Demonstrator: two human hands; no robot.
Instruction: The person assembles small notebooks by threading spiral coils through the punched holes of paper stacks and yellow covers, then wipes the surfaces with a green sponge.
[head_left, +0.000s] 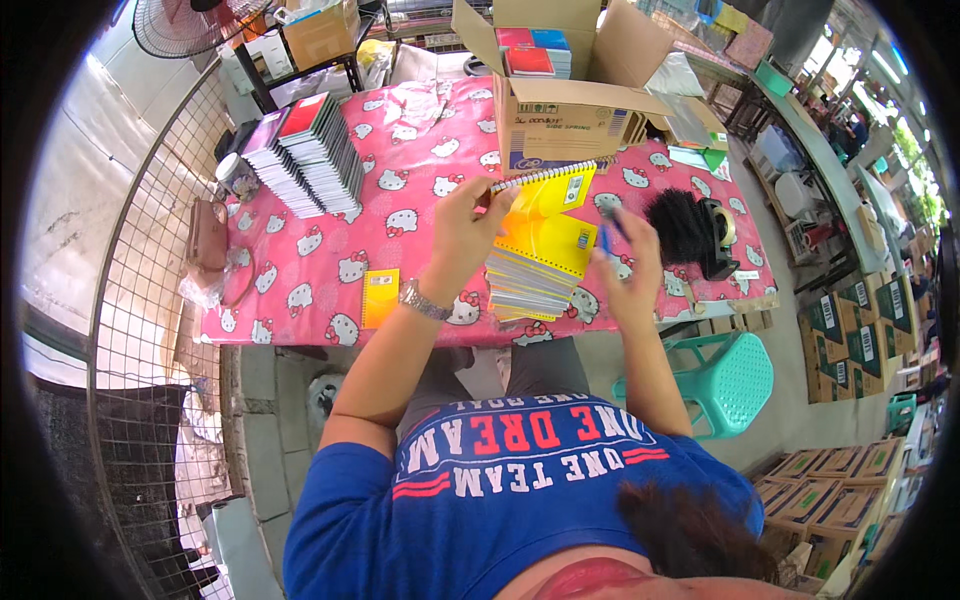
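My left hand (470, 228) pinches a yellow spiral-bound notebook (560, 193) by its wire-bound edge. The notebook is lifted and tilted above a stack of yellow spiral notebooks (530, 285) near the table's front edge. To the right of it, my right hand (634, 268) is closed on a slim blue and dark object (606, 237), too blurred to name exactly. That object is beside the right edge of the stack. A single yellow notebook (380, 298) lies flat on the table, left of my left wrist.
Pink patterned cloth (300, 265) covers the table. Tall notebook stacks (325, 155) stand at the back left, near a mug (236, 176) and brown bag (207, 238). An open carton (560, 128) is behind my hands. Black bristles (678, 225), a tape dispenser (722, 245) and a green stool (738, 375) are rightward.
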